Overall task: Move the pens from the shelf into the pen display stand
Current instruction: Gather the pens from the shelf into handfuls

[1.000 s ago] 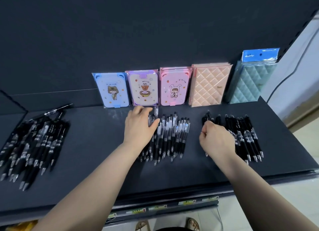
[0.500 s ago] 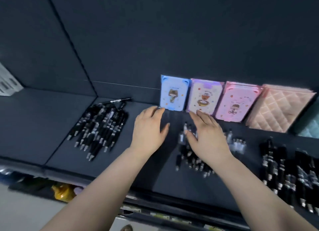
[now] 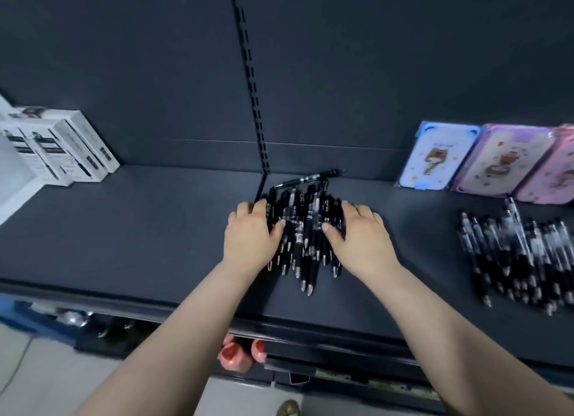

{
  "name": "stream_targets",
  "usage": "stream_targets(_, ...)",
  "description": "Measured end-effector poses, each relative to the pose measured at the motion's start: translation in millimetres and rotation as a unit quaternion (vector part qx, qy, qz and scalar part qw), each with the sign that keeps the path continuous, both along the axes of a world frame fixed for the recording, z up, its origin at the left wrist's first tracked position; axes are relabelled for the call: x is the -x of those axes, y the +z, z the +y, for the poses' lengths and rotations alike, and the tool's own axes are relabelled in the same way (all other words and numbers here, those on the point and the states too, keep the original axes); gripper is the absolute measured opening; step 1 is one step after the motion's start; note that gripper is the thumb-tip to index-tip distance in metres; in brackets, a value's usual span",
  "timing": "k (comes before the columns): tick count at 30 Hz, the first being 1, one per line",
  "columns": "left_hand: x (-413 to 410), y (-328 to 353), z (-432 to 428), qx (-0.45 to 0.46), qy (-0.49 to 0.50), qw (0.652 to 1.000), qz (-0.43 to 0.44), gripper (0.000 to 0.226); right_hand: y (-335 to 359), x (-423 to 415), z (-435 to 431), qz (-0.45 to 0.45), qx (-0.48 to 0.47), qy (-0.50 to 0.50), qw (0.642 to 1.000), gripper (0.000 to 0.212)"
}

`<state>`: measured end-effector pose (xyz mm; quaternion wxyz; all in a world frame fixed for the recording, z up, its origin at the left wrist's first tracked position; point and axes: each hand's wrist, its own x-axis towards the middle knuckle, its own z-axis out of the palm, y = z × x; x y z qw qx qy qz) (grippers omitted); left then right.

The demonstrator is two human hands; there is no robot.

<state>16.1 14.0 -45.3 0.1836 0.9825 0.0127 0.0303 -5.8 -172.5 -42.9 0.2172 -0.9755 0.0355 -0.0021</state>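
Head view, looking down onto a dark shelf (image 3: 139,229).

Pile of pens (image 3: 302,229) at mid-shelf, just right of the slotted upright (image 3: 251,83) in the back panel. Black barrels with clear sections, metal tips toward the near edge. One single pen (image 3: 310,179) lying crosswise at the far end of the pile, touching it.

Left hand (image 3: 251,235) on the pile's left flank: fingers bent over the outer pens, thumb laid inward across the barrels. Right hand (image 3: 363,238) on the right flank, mirrored: fingers curled over the outer pens, thumb inward on top. Hands apart, with the pile between them and both clamped on it from the sides. Pile resting on the shelf.

Second heap of pens (image 3: 521,254) well to the right on the same shelf, blurred, no hand on it. Behind that heap, leaning on the back panel: blue card (image 3: 435,157), purple card (image 3: 503,164) and pink card (image 3: 556,173), the last cut by the frame edge, each with a cartoon print.

White boxes (image 3: 59,148) at the far left end of the shelf, upright. Below the shelf lip, reddish objects (image 3: 239,353), too blurred to identify.
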Motion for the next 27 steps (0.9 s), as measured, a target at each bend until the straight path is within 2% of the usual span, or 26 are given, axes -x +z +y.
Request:
stream_targets(3,-2,-4,3,0.01,-0.011,1.0,0.019,0.065,-1,-6,17,0.024,-0.001,-0.026,0.999,0.067)
stream_targets(6,-6,-5,5,0.015,-0.015,0.999,0.03,0.068,2,-10,26,0.047,-0.028,-0.051,0.997,0.059)
stream_targets(11,-11,-2,6,0.068,-0.018,0.996,0.051,0.072,11,-17,32,0.09,-0.066,-0.105,0.988,0.055)
stream_targets(18,-26,15,-12,0.081,-0.023,0.984,0.154,0.068,20,-22,34,0.113,-0.091,-0.132,0.98,0.05)
stream_targets(24,-28,17,-10,0.119,-0.023,0.982,0.147,0.045,14,-22,26,0.105,-0.153,-0.119,0.975,0.07)
stream_targets(27,-30,17,1,0.136,-0.013,0.979,0.152,0.031,11,-24,14,0.09,-0.223,-0.12,0.963,0.042)
